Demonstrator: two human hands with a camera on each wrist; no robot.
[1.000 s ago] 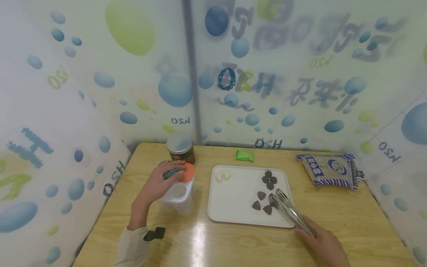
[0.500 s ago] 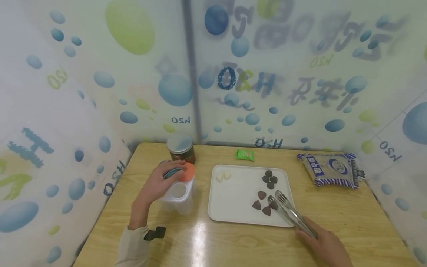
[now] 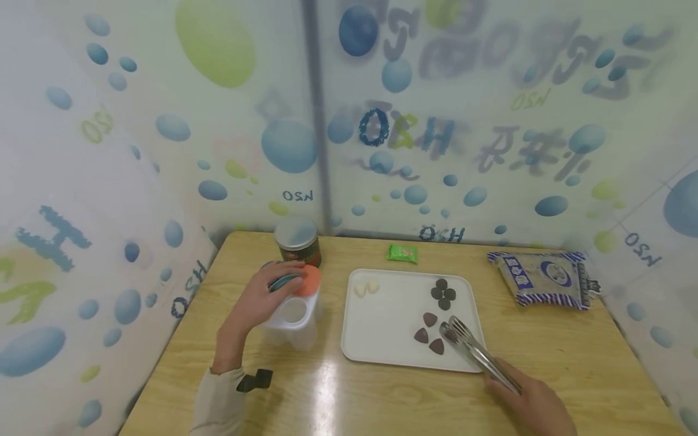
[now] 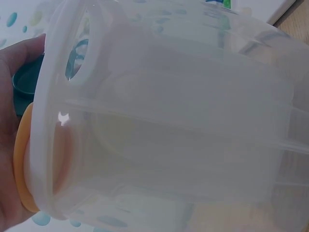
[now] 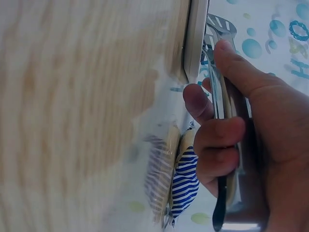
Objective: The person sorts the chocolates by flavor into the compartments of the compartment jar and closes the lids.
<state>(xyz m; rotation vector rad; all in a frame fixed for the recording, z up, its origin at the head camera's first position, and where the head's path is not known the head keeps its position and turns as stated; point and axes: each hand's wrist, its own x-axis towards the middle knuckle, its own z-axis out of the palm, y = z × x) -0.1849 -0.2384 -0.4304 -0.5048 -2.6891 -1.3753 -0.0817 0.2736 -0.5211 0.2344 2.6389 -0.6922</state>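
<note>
My left hand (image 3: 255, 300) grips the top of a clear plastic container (image 3: 297, 333) at the left, fingers bent over its teal lid (image 3: 283, 281) beside an orange lid (image 3: 308, 282). A round opening shows in the container's near top. My right hand (image 3: 529, 393) is wrapped round metal tongs (image 3: 491, 362), also seen in the right wrist view as tongs (image 5: 229, 101). Their ends lie over the right part of a white tray (image 3: 376, 339), and something dark shows between them. Dark triangular chocolates (image 3: 421, 335) lie just left of the tongs, with round dark pieces (image 3: 444, 304) behind.
Two pale pieces (image 3: 372, 287) lie at the tray's far left corner. A lidded tin (image 3: 297, 239) stands behind the container. A green packet (image 3: 402, 253) lies behind the tray, and a striped bag (image 3: 545, 278) at the back right. Patterned walls enclose the wooden table (image 3: 382, 399).
The tong ends have drawn slightly nearer to me and closer together, and one triangular chocolate beside them has shifted a little. My left hand stays on the container.
</note>
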